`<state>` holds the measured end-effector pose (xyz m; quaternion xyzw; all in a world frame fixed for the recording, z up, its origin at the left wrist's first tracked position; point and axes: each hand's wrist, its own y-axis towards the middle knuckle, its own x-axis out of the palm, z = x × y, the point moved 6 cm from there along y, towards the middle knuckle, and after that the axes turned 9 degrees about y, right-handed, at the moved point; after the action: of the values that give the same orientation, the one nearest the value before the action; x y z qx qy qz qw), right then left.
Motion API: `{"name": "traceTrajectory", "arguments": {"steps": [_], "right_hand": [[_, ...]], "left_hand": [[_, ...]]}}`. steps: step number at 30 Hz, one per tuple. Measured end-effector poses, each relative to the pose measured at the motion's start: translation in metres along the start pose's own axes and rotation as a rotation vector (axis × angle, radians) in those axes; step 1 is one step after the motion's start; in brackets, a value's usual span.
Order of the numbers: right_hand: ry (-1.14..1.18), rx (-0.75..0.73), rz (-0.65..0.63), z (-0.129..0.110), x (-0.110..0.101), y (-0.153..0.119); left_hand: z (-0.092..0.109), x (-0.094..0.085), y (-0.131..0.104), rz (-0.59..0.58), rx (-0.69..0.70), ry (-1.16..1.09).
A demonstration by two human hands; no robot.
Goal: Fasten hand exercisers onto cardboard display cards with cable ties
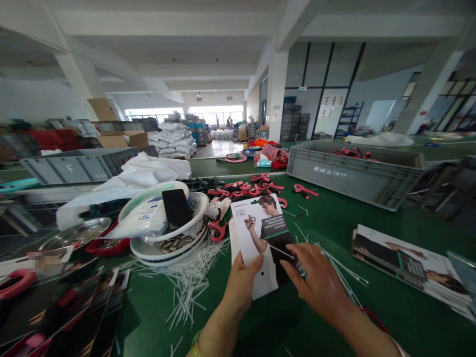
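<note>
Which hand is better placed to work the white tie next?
Probably the right hand: its fingertips are at one end of the white tie, while the left hand holds the card.

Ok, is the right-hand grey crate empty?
Not empty: red pieces show inside the grey crate. How full, I cannot tell.

- Card (260, 233): white and black, teal line
- Table (334, 218): green
- Grips (260, 189): pink and black
- Ties (188, 282): white
- Phone (176, 208): black
- Right crate (372, 184): grey, white lettering
- Left crate (84, 167): grey
</note>
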<state>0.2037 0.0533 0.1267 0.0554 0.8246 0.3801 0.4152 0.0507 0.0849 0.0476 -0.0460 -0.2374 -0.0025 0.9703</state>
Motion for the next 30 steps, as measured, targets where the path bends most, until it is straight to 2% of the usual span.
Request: {"name": "traceTrajectory", "arguments": {"steps": [3, 6, 9, 11, 17, 20, 23, 25, 27, 29, 30], "right_hand": [[0.122, 0.176, -0.106, 0.011, 0.006, -0.001], [0.205, 0.187, -0.070, 0.011, 0.007, -0.004], [0.162, 0.036, 0.053, 0.002, 0.002, -0.004], [0.067, -0.090, 0.081, -0.006, -0.001, -0.002], [-0.229, -0.524, -0.110, -0.030, -0.001, 0.005], [-0.241, -0.550, -0.157, -0.033, -0.001, 0.010], [-0.112, -0.446, -0.196, -0.029, 0.001, 0.011], [0.042, -0.304, -0.197, -0.018, 0.002, 0.009], [0.227, -0.019, -0.088, 0.007, -0.002, 0.007], [0.436, 0.370, 0.081, 0.041, -0.005, 0.002], [0.562, 0.548, 0.100, 0.054, -0.001, -0.001]], "left_hand": [[0.000, 0.001, 0.000, 0.001, -0.011, -0.037], [0.000, 0.001, 0.000, 0.000, 0.000, -0.058], [-0.001, 0.002, -0.001, -0.017, -0.021, -0.056], [-0.002, 0.003, -0.003, -0.019, -0.060, -0.041], [0.003, 0.005, -0.009, 0.013, -0.134, 0.008], [0.005, 0.008, -0.010, -0.022, -0.132, 0.013], [0.004, 0.007, -0.009, -0.033, -0.134, 0.021], [0.004, 0.004, -0.008, -0.030, -0.144, 0.013], [0.005, 0.000, -0.008, -0.036, -0.164, -0.006], [0.008, 0.000, -0.009, -0.090, -0.179, -0.026], [0.009, 0.001, -0.010, -0.136, -0.184, -0.033]]}}
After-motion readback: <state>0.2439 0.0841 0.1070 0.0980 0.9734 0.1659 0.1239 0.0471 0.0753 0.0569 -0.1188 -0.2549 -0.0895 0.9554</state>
